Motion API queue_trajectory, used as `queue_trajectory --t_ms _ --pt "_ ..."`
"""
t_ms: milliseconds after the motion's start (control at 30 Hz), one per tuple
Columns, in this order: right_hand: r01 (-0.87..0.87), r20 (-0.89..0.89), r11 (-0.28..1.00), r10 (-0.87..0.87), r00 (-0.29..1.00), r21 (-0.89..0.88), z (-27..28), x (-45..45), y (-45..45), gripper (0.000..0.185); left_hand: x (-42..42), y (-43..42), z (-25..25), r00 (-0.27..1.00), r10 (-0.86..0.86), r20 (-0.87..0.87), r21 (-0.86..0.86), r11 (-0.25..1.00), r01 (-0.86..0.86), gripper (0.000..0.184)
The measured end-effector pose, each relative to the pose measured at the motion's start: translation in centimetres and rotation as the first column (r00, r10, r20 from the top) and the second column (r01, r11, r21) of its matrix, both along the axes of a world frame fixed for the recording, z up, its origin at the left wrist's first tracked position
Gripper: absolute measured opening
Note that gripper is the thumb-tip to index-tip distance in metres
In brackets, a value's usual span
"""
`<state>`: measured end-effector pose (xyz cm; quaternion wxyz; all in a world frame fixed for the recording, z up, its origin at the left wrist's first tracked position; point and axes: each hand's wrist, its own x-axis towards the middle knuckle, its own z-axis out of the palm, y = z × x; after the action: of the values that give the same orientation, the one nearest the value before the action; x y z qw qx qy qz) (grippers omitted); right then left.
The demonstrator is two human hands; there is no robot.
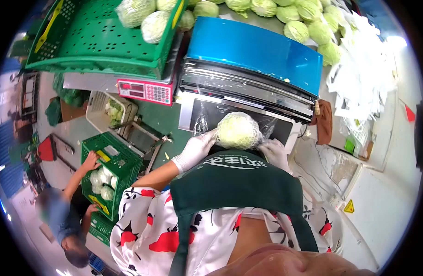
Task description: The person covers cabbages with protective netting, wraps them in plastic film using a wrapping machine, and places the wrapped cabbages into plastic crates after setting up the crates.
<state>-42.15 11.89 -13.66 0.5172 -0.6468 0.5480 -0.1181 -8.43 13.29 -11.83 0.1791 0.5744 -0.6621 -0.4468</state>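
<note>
A pale green cabbage (238, 130) in a white mesh net sits in front of me at the wrapping machine (253, 57). Clear plastic film (201, 120) stretches from the machine down both sides of it. My left hand (196, 149), in a white glove, has its fingers closed on the film at the cabbage's left side. On the other side, my gloved right hand (275, 152) grips the film close to the cabbage. Some fingertips are hidden by film and net. Beneath the cabbage is the machine's dark plate (207, 112).
A green crate (96, 66) with wrapped cabbages rests on a scale (145, 91) at upper left. Loose cabbages (296, 31) are piled behind the machine; white nets (363, 69) hang right. At lower left, a co-worker (71, 221) holds another green crate (124, 152).
</note>
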Motion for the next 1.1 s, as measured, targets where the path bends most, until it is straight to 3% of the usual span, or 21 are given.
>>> queue_trajectory --t_ms 33,67,133,167,233,267,300,400,433,467,500,633,700,767,833,900,967,1000,1033,1067,1100 --pt "0.003 -0.016 0.997 -0.004 1.0 -0.08 -1.7 -0.4 1.0 0.02 0.5 0.4 -0.7 0.972 -0.073 0.224 -0.159 0.981 0.11 0.037" --pt "0.248 0.263 0.969 -0.237 0.935 -0.01 -1.3 0.5 1.7 0.019 0.6 0.5 -1.4 0.984 -0.034 0.173 -0.362 0.927 0.096 0.032" --pt "0.57 0.328 0.767 -0.641 0.694 0.294 1.4 2.1 0.4 0.029 0.9 -0.5 0.2 0.986 0.044 0.158 -0.298 0.954 0.005 0.03" --pt "0.601 0.302 0.763 -0.647 0.7 0.239 3.8 2.7 -0.9 0.032 1.0 -1.1 1.0 0.99 0.122 0.065 -0.275 0.956 -0.1 0.029" --pt "0.65 0.182 0.732 -0.681 0.709 0.204 4.1 2.0 -1.4 0.034 0.9 -2.4 3.9 0.912 0.353 -0.207 0.218 0.926 -0.309 0.026" --pt "0.618 0.088 0.685 -0.694 0.714 0.386 3.4 1.3 -0.6 0.029 1.0 -1.9 2.0 0.949 0.277 -0.148 0.29 0.93 -0.226 0.028" --pt "0.58 -0.014 0.601 -0.688 0.726 0.55 1.9 0.1 0.7 0.025 1.1 -0.8 -1.0 0.933 0.31 -0.183 0.581 0.8 -0.151 0.028" --pt "0.359 0.082 0.511 -0.654 0.752 0.781 -2.5 0.4 3.9 0.022 -1.0 1.3 -7.5 0.919 0.247 -0.306 0.747 0.661 0.072 0.027" --pt "0.274 0.146 0.473 -0.676 0.722 0.838 -3.3 1.4 4.5 0.021 -2.6 1.5 -9.6 0.858 0.285 -0.428 0.706 0.698 0.12 0.022" --pt "0.191 0.197 0.434 -0.701 0.685 0.88 -3.6 2.6 4.9 0.021 -4.5 2.3 -11.8 0.869 0.145 -0.473 0.355 0.934 0.037 0.02" --pt "0.114 0.24 0.403 -0.723 0.648 0.908 -3.6 3.6 4.8 0.02 -5.4 2.8 -14.0 0.893 -0.001 -0.45 -0.076 0.996 -0.036 0.019" --pt "-0.138 0.419 0.416 -0.726 0.545 0.899 -0.5 7.1 1.8 0.018 -2.4 -2.1 -3.5 0.975 -0.153 -0.158 -0.153 0.98 0.129 0.009" --pt "-0.208 0.523 0.495 -0.672 0.524 0.844 2.3 8.7 -1.3 0.018 -2.9 -5.3 1.2 0.829 -0.079 -0.554 -0.093 0.995 0.032 0.018" --pt "-0.228 0.617 0.604 -0.581 0.531 0.764 5.9 9.7 -4.5 0.018 -5.5 -7.3 3.6 0.569 0.285 -0.771 0.335 0.942 -0.017 0.023" --pt "-0.198 0.672 0.719 -0.465 0.576 0.667 9.3 9.8 -6.9 0.019 -7.6 -8.5 4.4 0.528 0.398 -0.75 0.253 0.911 -0.327 0.012" --pt "-0.125 0.644 0.78 -0.4 0.652 0.612 9.8 9.1 -7.8 0.019 -8.0 -8.9 5.2 0.53 0.432 -0.729 0.169 0.865 -0.473 0.033" --pt "0.059 0.554 0.889 -0.333 0.763 0.453 7.5 8.6 -7.8 0.021 -7.8 -8.7 3.3 0.725 0.304 -0.618 -0.132 0.869 -0.477 0.051" --pt "0.24 0.411 0.968 -0.25 0.876 0.077 7.2 8.6 -8.3 0.024 -6.9 -8.6 5.2 0.522 0.254 -0.815 0.189 0.966 -0.175 0.049" --pt "0.302 0.219 0.895 -0.24 0.946 -0.328 7.2 8.6 -8.9 0.027 -5.5 -8.2 4.9 0.327 0.495 -0.805 0.589 0.735 0.337 0.053" --pt "0.295 0.115 0.702 -0.292 0.949 -0.649 8.3 9.0 -10.3 0.033 -4.9 -8.4 4.8 0.308 0.726 -0.615 0.757 0.434 0.489 0.054" --pt "0.285 0.108 0.575 -0.323 0.94 -0.767 10.4 9.6 -11.8 0.035 -4.3 -8.5 5.9 0.321 0.646 -0.692 0.706 0.514 0.487 0.058"
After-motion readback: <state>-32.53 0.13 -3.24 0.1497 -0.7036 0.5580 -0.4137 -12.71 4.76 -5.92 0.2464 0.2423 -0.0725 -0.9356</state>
